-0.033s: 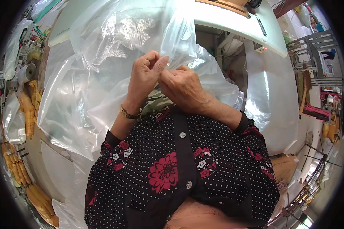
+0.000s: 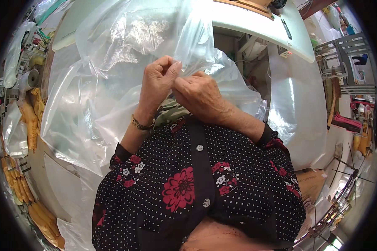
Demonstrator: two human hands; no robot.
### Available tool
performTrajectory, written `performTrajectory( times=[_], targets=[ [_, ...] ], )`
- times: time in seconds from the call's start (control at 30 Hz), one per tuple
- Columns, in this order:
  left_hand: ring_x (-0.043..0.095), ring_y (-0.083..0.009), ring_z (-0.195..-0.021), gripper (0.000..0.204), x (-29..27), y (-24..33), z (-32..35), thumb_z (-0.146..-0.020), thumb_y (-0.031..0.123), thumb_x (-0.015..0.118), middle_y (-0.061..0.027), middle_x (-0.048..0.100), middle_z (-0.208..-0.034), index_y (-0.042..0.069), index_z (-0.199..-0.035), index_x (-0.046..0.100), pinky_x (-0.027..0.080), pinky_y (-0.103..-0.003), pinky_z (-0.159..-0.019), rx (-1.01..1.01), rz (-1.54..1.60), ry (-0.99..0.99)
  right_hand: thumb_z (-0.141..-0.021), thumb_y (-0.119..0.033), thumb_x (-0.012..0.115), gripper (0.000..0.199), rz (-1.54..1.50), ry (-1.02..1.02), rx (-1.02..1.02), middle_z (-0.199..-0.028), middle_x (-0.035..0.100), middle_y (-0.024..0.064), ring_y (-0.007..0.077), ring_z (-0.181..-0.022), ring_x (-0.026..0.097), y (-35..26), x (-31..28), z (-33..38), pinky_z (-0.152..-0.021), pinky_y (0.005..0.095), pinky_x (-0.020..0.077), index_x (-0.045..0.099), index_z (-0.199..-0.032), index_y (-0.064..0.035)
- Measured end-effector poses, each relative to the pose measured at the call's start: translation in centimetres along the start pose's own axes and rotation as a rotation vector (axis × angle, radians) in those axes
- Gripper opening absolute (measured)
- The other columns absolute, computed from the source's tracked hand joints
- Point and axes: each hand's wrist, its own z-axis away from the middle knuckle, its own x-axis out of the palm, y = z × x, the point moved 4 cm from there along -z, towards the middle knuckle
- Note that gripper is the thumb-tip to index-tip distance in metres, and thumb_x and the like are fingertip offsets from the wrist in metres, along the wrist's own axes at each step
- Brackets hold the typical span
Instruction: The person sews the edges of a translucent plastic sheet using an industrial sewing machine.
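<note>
Two hands meet at chest height: the left hand (image 2: 158, 79) and right hand (image 2: 199, 94) pinch one edge of a clear plastic bag (image 2: 113, 71), fingertips pressed together; small, even pinches likely keep the thin film from slipping.

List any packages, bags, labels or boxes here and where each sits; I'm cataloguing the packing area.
Clear plastic bag: large, crumpled, centre and upper left, pinched at its edge by the left hand and right hand.
Cardboard box: brown, lower right, partly hidden.
Smaller clear bag: far left, beside yellow items.
No screens or signs visible.
</note>
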Motion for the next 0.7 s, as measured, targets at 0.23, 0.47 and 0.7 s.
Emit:
performTrajectory(
  times=[0.23, 0.47, 0.7],
  targets=[
    [0.053, -0.0062, -0.06, 0.009, -2.4, 0.6, 1.2, -0.092, 0.008, 0.062, -0.0014, 0.06, -0.068, 0.0, -0.088, 0.063, 0.041, -0.025, -0.056, 0.101, -0.189, 0.183, -0.082, -0.029, 0.075, 0.052, 0.227, 0.527, 0.06, -0.121, 0.056, 0.0184, 0.0326, -0.11, 0.053, 7.0, -4.6, 0.4, -0.091, 0.0428, 0.0405, 0.058, -0.125, -0.006],
    [0.067, -0.0285, -0.073, 0.007, -3.3, 12.2, 1.7, -0.089, 0.002, 0.061, -0.0139, 0.068, -0.085, 0.002, -0.095, 0.065, 0.051, -0.034, -0.065, 0.684, -0.904, 0.43, -0.073, -0.042, 0.081, 0.098, -0.279, 0.143, 0.423, -0.15, 0.026, 0.0271, 0.0418, -0.139, 0.026, 11.6, 11.6, -3.1, -0.114, 0.0474, 0.0238, 0.03, -0.149, -0.0063],
    [0.061, -0.0271, -0.077, 0.013, 1.6, 20.3, 1.2, -0.077, 0.0, 0.061, -0.0107, 0.059, -0.081, 0.003, -0.089, 0.058, 0.05, -0.037, -0.067, 1.021, -1.345, -0.059, -0.086, -0.031, 0.068, 0.056, -1.078, 0.199, 0.193, -0.138, 0.049, 0.0184, 0.0297, -0.125, 0.047, 5.4, 12.5, -15.0, -0.106, 0.0417, 0.0361, 0.05, -0.132, -0.0048]
  ],
)
